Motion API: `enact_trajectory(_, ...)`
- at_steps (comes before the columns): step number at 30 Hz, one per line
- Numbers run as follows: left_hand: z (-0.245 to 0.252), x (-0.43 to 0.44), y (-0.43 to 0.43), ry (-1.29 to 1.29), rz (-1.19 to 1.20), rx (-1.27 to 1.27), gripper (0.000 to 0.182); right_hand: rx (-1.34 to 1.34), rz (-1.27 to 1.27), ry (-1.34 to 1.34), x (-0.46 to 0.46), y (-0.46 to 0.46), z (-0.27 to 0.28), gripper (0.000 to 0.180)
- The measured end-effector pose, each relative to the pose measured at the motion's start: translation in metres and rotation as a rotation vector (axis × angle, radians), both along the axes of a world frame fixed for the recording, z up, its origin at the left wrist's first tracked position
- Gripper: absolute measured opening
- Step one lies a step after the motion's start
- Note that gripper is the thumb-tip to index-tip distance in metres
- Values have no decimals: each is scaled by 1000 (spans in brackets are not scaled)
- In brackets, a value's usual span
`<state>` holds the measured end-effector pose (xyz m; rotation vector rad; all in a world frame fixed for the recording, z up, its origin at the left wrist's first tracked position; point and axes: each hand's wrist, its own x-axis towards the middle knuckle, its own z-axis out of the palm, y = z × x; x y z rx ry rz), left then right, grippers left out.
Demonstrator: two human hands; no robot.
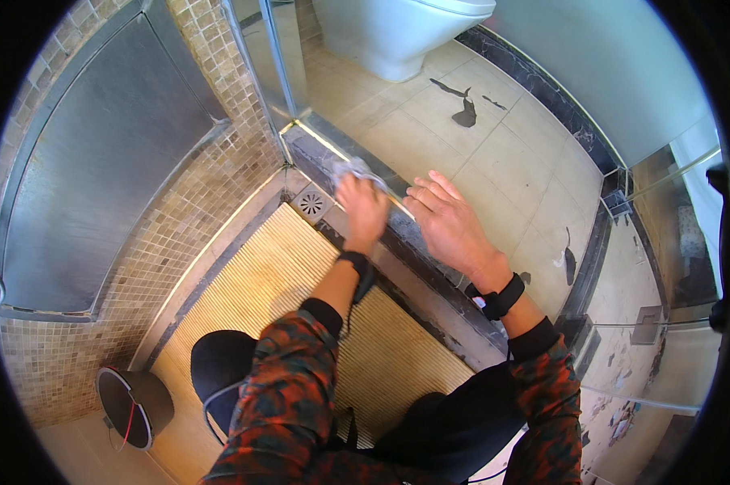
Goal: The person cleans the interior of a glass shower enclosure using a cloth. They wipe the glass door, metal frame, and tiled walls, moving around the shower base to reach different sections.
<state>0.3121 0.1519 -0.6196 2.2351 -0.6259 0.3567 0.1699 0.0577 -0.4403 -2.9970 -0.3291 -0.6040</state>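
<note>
My left hand [363, 209] presses a crumpled grey-white cloth [356, 170] against the dark marble shower curb [310, 151], close to the corner by the glass panel. The cloth is slightly blurred and partly hidden under my fingers. Farther right along the curb, my right hand [446, 221] is held palm down with its fingers extended, holding nothing. Its fingertips are over the light strip on top of the curb; whether they touch it I cannot tell. A square floor drain [311, 204] lies just left of my left hand, beside the ribbed floor [249, 273].
A white toilet [395, 36] stands beyond the curb, with dark patches [465, 114] on the tiles. A black bucket [153, 400] is at the lower left. Mosaic wall [219, 176] with a metal-framed panel [116, 151] rises at left; a glass panel edge [277, 60] meets the curb.
</note>
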Motion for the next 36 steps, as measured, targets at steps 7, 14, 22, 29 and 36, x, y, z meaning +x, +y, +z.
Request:
enact_trajectory(7,4,-71,6,63,-242,-215,76,41,31,-46,-2,-2,1,19)
enact_trajectory(14,-12,-66,-1,-23,-190,43,57,19,62,50,-43,-18,-8,33)
enact_trajectory(22,-18,-79,1,-78,-234,73,37,210,40,472,-80,-33,33,34)
enact_trajectory(29,-8,-166,-6,-5,-339,36,51,334,-76,444,-126,-42,59,35)
enact_trajectory(36,1,-208,-14,76,-490,-28,30,321,-230,535,-207,-44,6,32)
